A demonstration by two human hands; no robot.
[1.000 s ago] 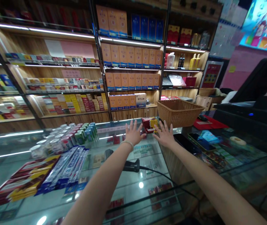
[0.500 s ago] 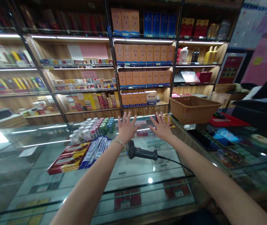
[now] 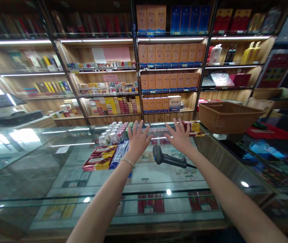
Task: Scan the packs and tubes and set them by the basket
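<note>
Both my arms stretch forward over a glass counter [image 3: 58,158]. My left hand [image 3: 137,140] is open, fingers spread, holding nothing, with a thin band at the wrist. My right hand [image 3: 179,136] is open too, fingers spread and empty. A black handheld barcode scanner [image 3: 168,158] lies on the glass just below and between the hands, its cable running right under my right forearm. A stack of red and yellow packs [image 3: 193,127] sits on the counter just beyond my right hand. Neither hand touches anything.
Flat red-yellow and blue packets [image 3: 106,157] and a cluster of small cans [image 3: 115,133] lie left of my left hand. A woven basket [image 3: 225,116] stands at the right. Shelves of orange boxes [image 3: 169,81] fill the back wall. A dark side counter [image 3: 260,152] runs right.
The view has swung left and pulled back. My hands have left the red and yellow packs and now hover above the scanner, still spread and empty.
</note>
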